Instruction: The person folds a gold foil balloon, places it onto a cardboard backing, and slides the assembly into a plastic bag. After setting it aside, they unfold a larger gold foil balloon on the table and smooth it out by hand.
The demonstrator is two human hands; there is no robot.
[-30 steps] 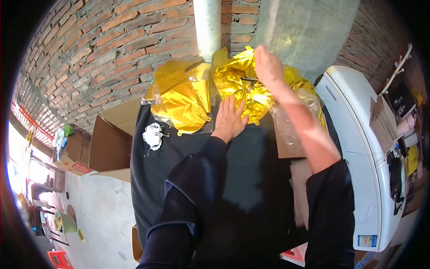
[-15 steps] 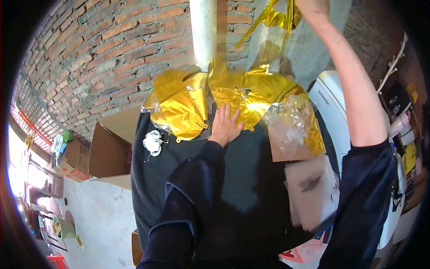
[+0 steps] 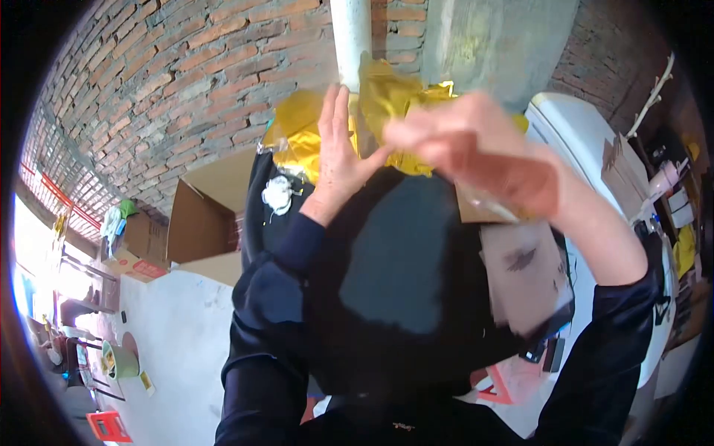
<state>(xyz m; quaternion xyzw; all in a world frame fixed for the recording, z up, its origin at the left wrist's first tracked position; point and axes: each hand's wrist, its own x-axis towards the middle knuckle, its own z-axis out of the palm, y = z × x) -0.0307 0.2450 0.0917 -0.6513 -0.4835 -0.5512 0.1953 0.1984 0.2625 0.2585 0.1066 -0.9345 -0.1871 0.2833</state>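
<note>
In the head view my left hand [image 3: 338, 160] is raised with its fingers stretched up and its thumb out to the right, holding nothing. Behind it lie flat gold foil balloons [image 3: 297, 145] in a shiny stack at the table's far left. My right hand [image 3: 472, 134], smeared by motion, passes over a second gold foil pile [image 3: 409, 165] at the far middle; what its fingers do is blurred. A bundle of white string [image 3: 277, 195] rests left of my left wrist. Clear plastic bags [image 3: 524, 275] lie on the right, below my right forearm.
Black cloth [image 3: 394, 253] covers the table. Open cardboard boxes [image 3: 204, 223] stand on the floor at the left. To the right is a white appliance [image 3: 569, 119]. A white pipe [image 3: 349, 44] and a brick wall [image 3: 216, 59] rise behind the table.
My left hand has lifted off the gold foil and moved left. My right hand has come down and inward from the upper right; the gold strip it held up there no longer shows.
</note>
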